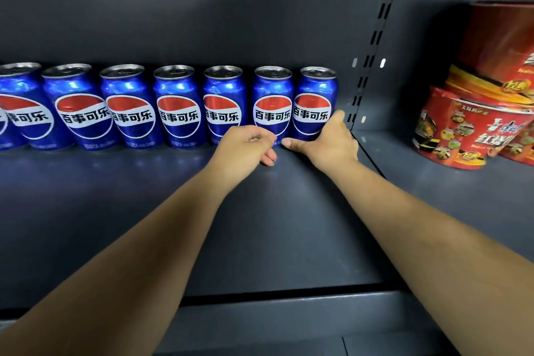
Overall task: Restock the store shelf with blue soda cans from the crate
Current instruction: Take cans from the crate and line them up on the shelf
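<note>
Cans: seven blue cans stand upright in one row along the back of the shelf [274, 225], labels facing out, sides touching or nearly so; the leftmost is cut by the picture's left edge.
End can [315, 104]: last in the row at the right, near the slotted upright [372, 46] that parts this bay from the next.
Sixth can [273, 104]: just left of the end can, touching it.
Right hand [329, 141]: wrapped round the base of the end can, thumb stretched left across its front foot, fingers curled up its right side.
Left hand [245, 144]: low in front of the fifth and sixth cans, fingers loosely curled, knuckles resting on the shelf; it holds nothing that shows, and whether it touches a can I cannot tell.
Shelf: dark grey, bare in front of the row up to its front edge.
Noodle bowls [474, 130]: red bowls stacked in the right bay, well apart from the cans.
</note>
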A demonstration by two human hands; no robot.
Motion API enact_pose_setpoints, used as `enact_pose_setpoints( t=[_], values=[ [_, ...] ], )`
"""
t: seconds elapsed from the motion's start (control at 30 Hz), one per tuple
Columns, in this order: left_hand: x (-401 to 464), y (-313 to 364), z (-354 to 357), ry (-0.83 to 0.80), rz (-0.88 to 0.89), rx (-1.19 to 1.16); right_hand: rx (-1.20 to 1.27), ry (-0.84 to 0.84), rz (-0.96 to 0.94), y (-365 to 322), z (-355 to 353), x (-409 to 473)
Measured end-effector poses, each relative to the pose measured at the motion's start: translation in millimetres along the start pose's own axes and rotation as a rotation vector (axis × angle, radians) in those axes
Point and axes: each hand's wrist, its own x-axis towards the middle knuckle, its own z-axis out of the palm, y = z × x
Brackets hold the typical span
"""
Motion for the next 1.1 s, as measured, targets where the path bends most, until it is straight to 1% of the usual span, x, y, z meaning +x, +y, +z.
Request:
enact_pose_setpoints(
  t=[0.13,0.27,0.5,0.6,0.67,0.73,0.8,0.87,1.03,1.1],
  values=[
    [-2,2,-3,-0.013,-0.022,-0.029,0.073,-0.021,0.002,5,0,7],
    [-3,3,-4,-0.019,-0.025,-0.003,0.182,-0.014,0.006,10,2,11],
    [-3,4,-2,-0.012,-0.039,0.008,0.191,0.019,-0.012,13,7,13],
    [-6,6,-3,-0.012,-0.043,0.008,0.193,0.008,-0.008,11,6,11],
    [-10,8,-5,-0.003,-0.064,-0.033,0.266,-0.018,0.034,9,0,8],
    [-17,11,-9,0.039,-0.103,-0.120,0.379,-0.064,0.092,4,-11,0],
    [-26,16,-14,0.099,-0.142,-0.154,0.437,-0.108,0.135,-3,-24,-14],
    [-38,22,-17,0.122,-0.155,-0.125,0.442,-0.138,0.141,-11,-34,-33],
    [-89,34,-18,0.001,-0.126,-0.029,0.477,-0.214,0.081,-36,-49,-101],
    [-115,38,-22,-0.011,-0.098,-0.007,0.469,-0.249,0.052,-45,-52,-132]
  ],
)
